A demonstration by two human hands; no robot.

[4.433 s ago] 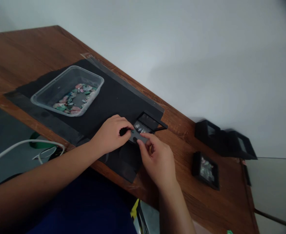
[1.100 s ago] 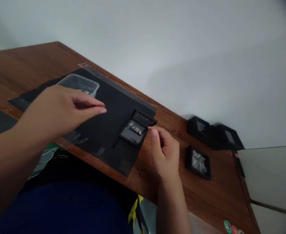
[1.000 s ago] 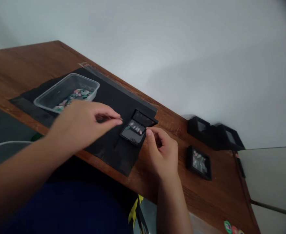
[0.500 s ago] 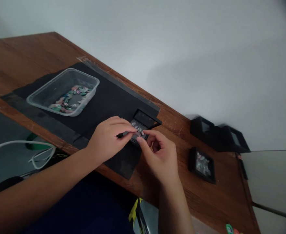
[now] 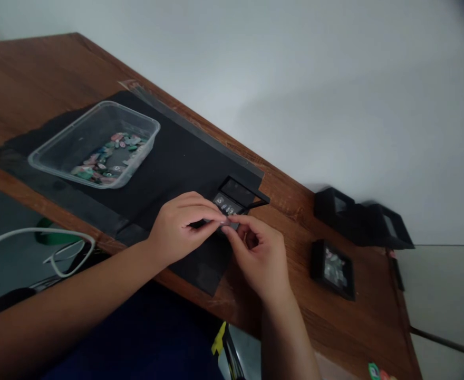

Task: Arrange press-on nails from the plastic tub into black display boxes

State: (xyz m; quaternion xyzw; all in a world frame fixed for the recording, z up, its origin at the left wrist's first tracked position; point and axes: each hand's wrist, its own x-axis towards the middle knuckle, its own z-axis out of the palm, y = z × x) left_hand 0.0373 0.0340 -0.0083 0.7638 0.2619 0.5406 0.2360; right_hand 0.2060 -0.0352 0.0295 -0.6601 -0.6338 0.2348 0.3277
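A small shiny pinkish stone [image 5: 224, 222] sits between the fingertips of both hands, mostly hidden by them. My left hand [image 5: 190, 224] pinches it from the left with thumb and forefinger. From the right, my right hand [image 5: 259, 253] closes thumb and forefinger on the same stone, its other fingers curled in. Just beneath and beyond the fingertips lies a small black case [image 5: 224, 203] with a row of small pale pieces inside. Its framed lid [image 5: 238, 191] stands raised on the far side. My hands cover the near part of the case.
A clear plastic tub [image 5: 58, 161] of small coloured stones [image 5: 115, 155] stands on the black mat [image 5: 176, 163]. On the wooden table [image 5: 295, 237] at right are a black case [image 5: 332, 269] with pale pieces and further black boxes [image 5: 358, 219] along the wall. A white cable [image 5: 30, 230] hangs at left.
My fingertips have come closer together around the stone and now cover more of the case's near part. The view has shifted slightly; the tub and boxes stay in place.
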